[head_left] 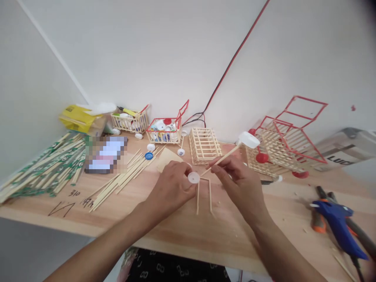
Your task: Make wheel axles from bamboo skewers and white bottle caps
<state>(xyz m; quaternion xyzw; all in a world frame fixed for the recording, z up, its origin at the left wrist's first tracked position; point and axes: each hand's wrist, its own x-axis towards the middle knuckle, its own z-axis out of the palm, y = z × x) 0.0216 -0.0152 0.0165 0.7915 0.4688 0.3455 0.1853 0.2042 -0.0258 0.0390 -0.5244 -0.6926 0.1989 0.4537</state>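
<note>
Over the wooden table [182,231], my left hand [172,188] pinches a small white bottle cap [194,178] between its fingertips. My right hand [239,182] is closed on a thin wooden stick [225,158] that slants up to the right and carries a larger white cap [249,139] at its far end. The stick's near end points at the small cap. Just below the hands lies a U-shaped frame of sticks [205,194] flat on the table.
Stick-built carts stand along the wall: a plain cage [204,145], a red-trimmed one with caps [164,131], a large red-framed one [282,147]. Loose sticks [123,178] and packed chopsticks [44,168] lie left. A blue glue gun [337,223] rests at right.
</note>
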